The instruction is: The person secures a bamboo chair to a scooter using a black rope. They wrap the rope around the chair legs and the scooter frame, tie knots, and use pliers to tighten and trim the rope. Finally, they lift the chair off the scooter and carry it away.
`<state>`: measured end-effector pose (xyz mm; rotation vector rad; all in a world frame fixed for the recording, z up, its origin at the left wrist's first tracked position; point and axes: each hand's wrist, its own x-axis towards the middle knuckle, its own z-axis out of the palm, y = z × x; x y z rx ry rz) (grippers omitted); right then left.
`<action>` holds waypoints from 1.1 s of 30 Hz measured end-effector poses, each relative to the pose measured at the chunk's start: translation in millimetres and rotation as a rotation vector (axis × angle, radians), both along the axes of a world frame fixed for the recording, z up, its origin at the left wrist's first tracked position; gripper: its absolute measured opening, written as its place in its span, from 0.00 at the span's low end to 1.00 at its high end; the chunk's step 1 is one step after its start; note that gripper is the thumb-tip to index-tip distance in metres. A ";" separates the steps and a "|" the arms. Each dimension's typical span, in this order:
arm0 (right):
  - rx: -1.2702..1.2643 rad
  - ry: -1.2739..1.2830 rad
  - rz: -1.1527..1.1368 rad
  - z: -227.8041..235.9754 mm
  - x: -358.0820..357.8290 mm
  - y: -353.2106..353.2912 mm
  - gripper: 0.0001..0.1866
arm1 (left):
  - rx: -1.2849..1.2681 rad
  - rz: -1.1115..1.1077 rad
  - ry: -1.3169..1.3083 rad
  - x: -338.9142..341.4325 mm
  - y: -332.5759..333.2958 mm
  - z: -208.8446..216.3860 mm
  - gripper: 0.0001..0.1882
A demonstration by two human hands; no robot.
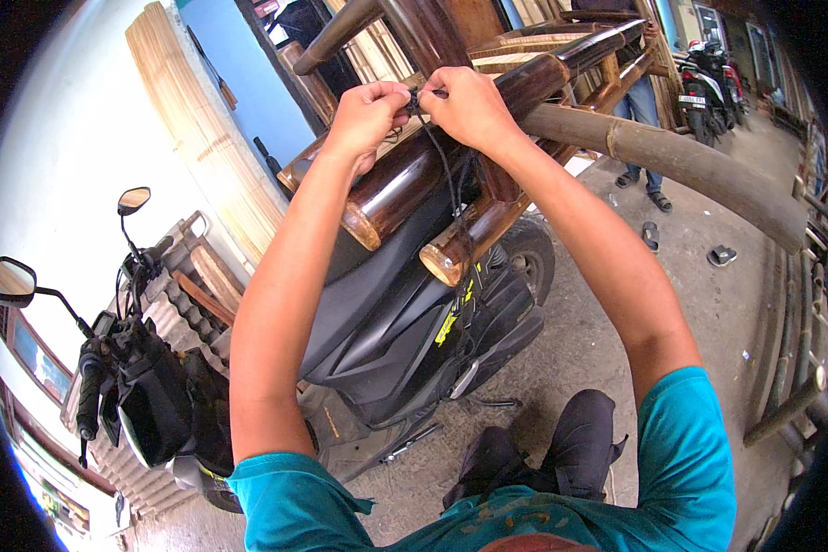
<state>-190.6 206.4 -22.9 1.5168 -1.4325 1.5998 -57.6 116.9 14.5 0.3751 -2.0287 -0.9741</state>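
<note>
Both hands meet over a dark, glossy bamboo frame [397,189] that rests across the rear of a black scooter [377,327]. My left hand [366,120] pinches a thin black cord [450,177] between thumb and fingers. Right beside it, my right hand [467,106] is closed on the same cord, knuckles up. Between the fingertips is a small dark bunch, too small to tell whether it is a knot or a hook. From there the cord hangs over the bamboo and down the scooter's side.
A thick, bare bamboo pole [672,152] juts out to the right. Beyond the frame stands a person in jeans [642,106]. Loose sandals [722,255] lie on the concrete floor, and a parked motorbike [706,92] is farther back. Bamboo slats [202,120] lean on the left wall.
</note>
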 end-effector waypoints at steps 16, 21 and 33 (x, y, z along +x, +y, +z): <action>0.122 -0.187 0.389 -6.9 -13.9 -4.6 0.14 | -0.365 0.065 -0.011 5.9 8.6 5.2 0.08; 0.067 -0.400 0.612 -21.4 -24.3 13.2 0.21 | -0.352 -0.174 0.152 23.9 104.5 0.0 0.11; 0.581 -1.093 1.233 -95.7 -13.6 88.7 0.15 | -0.775 -0.126 0.389 -47.7 206.5 -224.8 0.06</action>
